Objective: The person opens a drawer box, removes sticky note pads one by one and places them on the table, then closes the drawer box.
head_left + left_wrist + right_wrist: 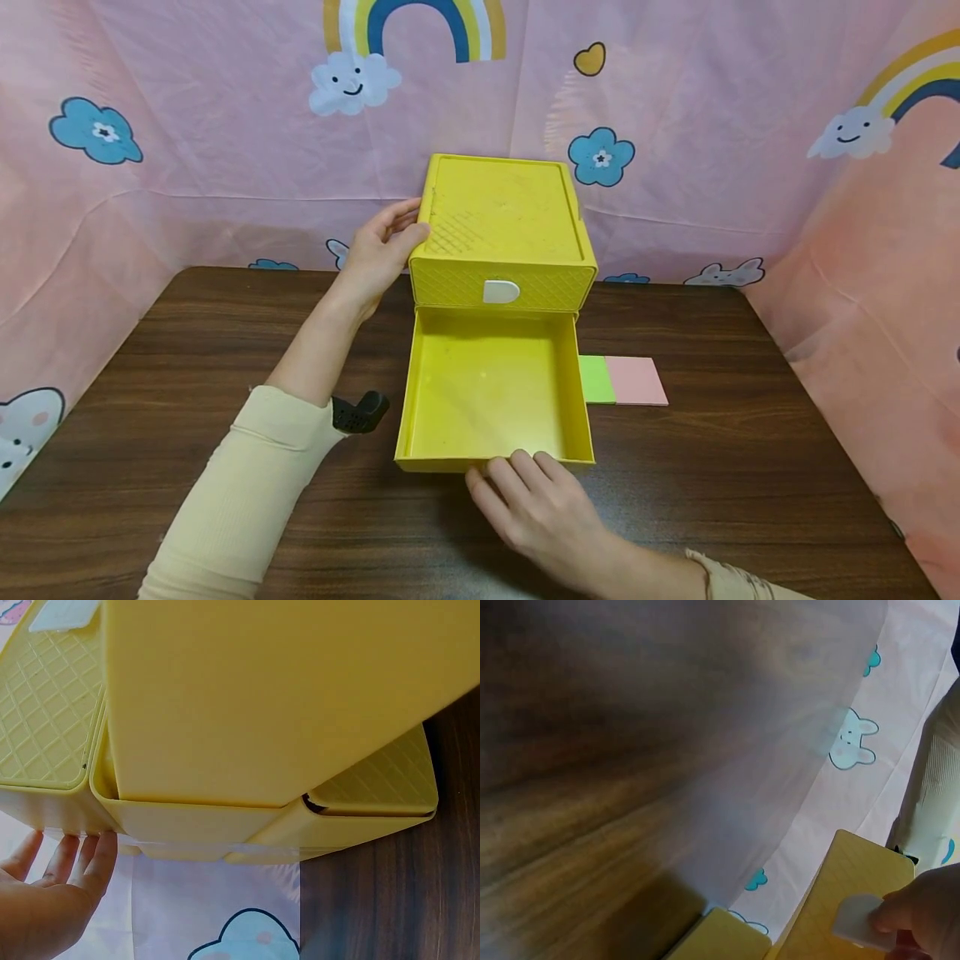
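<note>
A yellow drawer unit (502, 208) stands on the table, with a white pull tab (501, 292) on its closed top drawer. Below that, a drawer (487, 392) is pulled far out, and nothing lies inside it. My left hand (381, 250) steadies the unit's left side, thumb at the top edge; in the left wrist view its fairly straight fingers (96, 862) touch the casing. At the pulled-out drawer's front, my right hand (543, 512) hooks its fingers over the rim. The right wrist view shows the thumb against that drawer's white tab (859, 921).
A green square (596, 379) and a pink square (637, 381), looking like paper notes, lie right of the drawer. Another lattice-fronted drawer (382, 780) sits lowest, closed. Pink patterned cloth (247, 108) hangs around the dark wooden table (720, 467).
</note>
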A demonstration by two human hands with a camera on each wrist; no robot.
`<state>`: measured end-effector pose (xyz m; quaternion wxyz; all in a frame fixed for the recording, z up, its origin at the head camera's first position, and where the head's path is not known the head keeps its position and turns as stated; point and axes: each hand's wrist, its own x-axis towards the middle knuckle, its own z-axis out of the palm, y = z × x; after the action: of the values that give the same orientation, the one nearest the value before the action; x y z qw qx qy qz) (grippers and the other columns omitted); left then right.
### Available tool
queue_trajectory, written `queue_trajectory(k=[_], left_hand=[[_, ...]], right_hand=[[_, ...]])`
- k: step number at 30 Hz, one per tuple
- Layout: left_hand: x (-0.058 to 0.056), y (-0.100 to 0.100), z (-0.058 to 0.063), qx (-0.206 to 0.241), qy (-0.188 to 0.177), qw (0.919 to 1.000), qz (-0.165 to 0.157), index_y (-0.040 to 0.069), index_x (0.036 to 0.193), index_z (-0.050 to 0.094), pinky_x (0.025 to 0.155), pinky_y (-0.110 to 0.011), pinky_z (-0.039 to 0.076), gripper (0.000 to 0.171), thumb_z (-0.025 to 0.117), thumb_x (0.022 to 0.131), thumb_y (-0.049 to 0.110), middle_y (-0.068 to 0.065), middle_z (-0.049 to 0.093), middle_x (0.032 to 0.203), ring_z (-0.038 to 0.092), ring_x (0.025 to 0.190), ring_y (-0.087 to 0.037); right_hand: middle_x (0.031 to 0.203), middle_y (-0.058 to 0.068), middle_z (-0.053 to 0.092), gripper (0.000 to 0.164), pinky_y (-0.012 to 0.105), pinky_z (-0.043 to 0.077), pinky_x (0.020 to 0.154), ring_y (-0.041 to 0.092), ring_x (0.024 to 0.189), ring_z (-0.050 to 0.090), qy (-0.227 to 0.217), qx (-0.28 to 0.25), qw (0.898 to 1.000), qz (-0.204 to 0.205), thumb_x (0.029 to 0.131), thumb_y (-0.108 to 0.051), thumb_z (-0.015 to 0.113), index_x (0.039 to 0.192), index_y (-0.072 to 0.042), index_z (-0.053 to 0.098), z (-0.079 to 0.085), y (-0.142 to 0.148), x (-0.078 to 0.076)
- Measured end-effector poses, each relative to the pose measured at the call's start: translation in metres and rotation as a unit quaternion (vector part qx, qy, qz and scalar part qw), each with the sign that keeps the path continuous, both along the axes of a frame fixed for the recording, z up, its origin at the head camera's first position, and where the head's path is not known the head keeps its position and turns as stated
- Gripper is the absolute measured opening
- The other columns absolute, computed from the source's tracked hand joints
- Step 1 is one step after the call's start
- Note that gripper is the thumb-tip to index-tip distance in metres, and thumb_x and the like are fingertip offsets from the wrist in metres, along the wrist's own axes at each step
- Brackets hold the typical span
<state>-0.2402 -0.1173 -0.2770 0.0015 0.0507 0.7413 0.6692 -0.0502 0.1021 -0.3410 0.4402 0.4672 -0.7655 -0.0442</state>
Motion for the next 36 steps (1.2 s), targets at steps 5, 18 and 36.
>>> queue_trajectory(k=[5,18,36], left_hand=[[0.000,0.000,-0.001,0.003,0.002,1.0000,0.002,0.020,0.137,0.044,0.096,-0.033,0.042,0.047,0.055,0.091,0.023,-0.004,0.045,0.137,0.048,0.117,-0.016],[-0.001,0.001,-0.002,0.019,0.006,0.9998,-0.002,0.018,0.138,0.043,0.095,-0.033,0.042,0.047,0.054,0.092,0.021,-0.005,0.044,0.137,0.047,0.117,-0.017],[-0.001,0.000,-0.002,0.016,0.011,0.9998,-0.001,0.017,0.138,0.043,0.096,-0.034,0.042,0.047,0.054,0.092,0.020,-0.005,0.044,0.138,0.047,0.118,-0.017]], right_hand=[[0.073,0.002,0.052,0.028,0.018,0.030,0.049,0.014,0.057,0.039,-0.001,-0.019,1.000,-0.008,0.090,0.004,0.038,0.085,-0.007,0.063,0.003,0.000,-0.003],[0.070,0.003,0.052,0.026,0.019,0.031,0.047,0.015,0.055,0.039,0.010,-0.060,0.998,-0.017,0.090,0.004,0.041,0.080,-0.005,0.062,0.003,0.000,-0.012],[0.067,0.002,0.051,0.024,0.020,0.032,0.046,0.016,0.054,0.043,0.015,-0.097,0.995,-0.034,0.094,-0.004,0.046,0.077,-0.006,0.062,0.005,0.002,-0.019]])
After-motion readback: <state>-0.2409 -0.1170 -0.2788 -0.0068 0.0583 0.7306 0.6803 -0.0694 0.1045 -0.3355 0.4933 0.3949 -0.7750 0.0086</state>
